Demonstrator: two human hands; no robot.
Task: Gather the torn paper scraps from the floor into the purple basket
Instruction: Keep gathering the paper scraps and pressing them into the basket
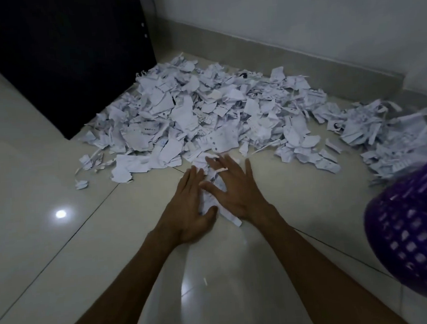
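Observation:
A big heap of torn white paper scraps [204, 112] covers the tiled floor ahead, spreading to the right along the wall. Both of my hands lie flat at its near edge with straight fingers. My left hand [189, 206] and my right hand [234, 185] press a small bunch of scraps [214, 199] between them on the floor. One thin strip lies across a finger of the right hand. The purple basket [411, 226], with a latticed wall, stands at the right edge, partly cut off by the frame.
A black cabinet [73, 57] stands at the back left against the heap. A white wall with a beige skirting [300, 52] runs behind the scraps. Glossy beige floor tiles [61, 248] stretch to the left and toward me; one tiny scrap [205, 281] lies between my forearms.

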